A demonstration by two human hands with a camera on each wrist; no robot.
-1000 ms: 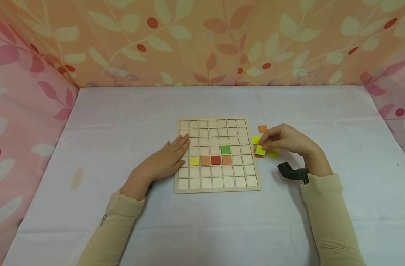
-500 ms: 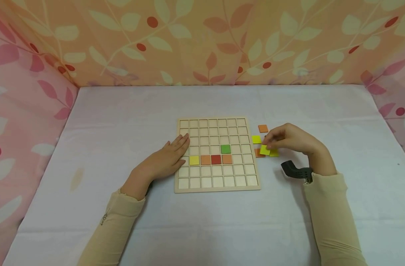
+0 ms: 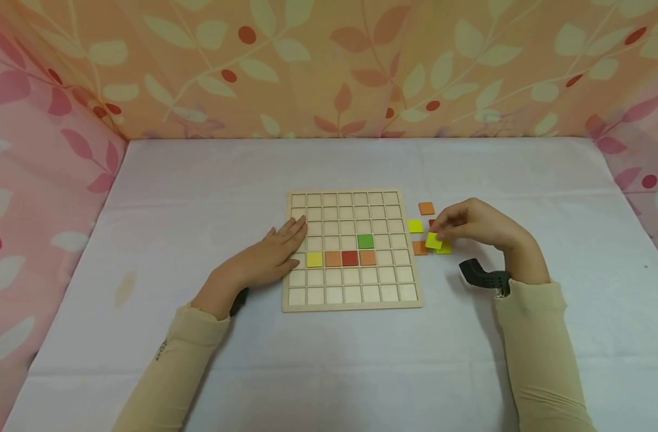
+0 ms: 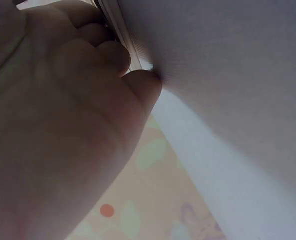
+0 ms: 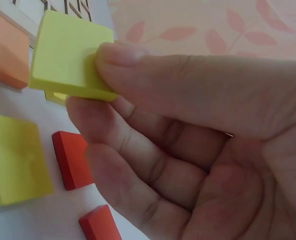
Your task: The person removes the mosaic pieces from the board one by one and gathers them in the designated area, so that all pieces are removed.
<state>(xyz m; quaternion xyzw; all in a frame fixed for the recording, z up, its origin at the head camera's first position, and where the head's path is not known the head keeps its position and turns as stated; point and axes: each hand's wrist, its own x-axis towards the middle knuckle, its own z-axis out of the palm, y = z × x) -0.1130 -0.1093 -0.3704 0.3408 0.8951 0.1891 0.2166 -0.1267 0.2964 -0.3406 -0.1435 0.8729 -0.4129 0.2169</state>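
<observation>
A square yellow tile (image 3: pixel 433 241) is pinched between the thumb and fingers of my right hand (image 3: pixel 478 227), held just above other loose tiles. In the right wrist view the thumb lies across the face of this yellow tile (image 5: pixel 63 55). My left hand (image 3: pixel 264 259) rests with straight fingers on the left edge of a wooden grid board (image 3: pixel 352 305). Set in the board's cells are a yellow tile (image 3: pixel 315 259), an orange tile (image 3: pixel 333 259), a red tile (image 3: pixel 349 258), another orange tile (image 3: pixel 367 258) and a green tile (image 3: pixel 365 241).
Right of the board lie loose orange (image 3: pixel 426 208) and yellow tiles (image 3: pixel 415 226), another orange tile (image 3: pixel 420 248) and a partly covered yellow tile (image 3: pixel 445 248). Two red tiles (image 5: pixel 75 160) show beside my right fingers in the right wrist view. Patterned cloth (image 3: pixel 329 72) closes off the table's back.
My right hand has shifted a little to the right with the pinched yellow tile. Part of a red tile now shows by its fingers. My left hand stays on the board.
</observation>
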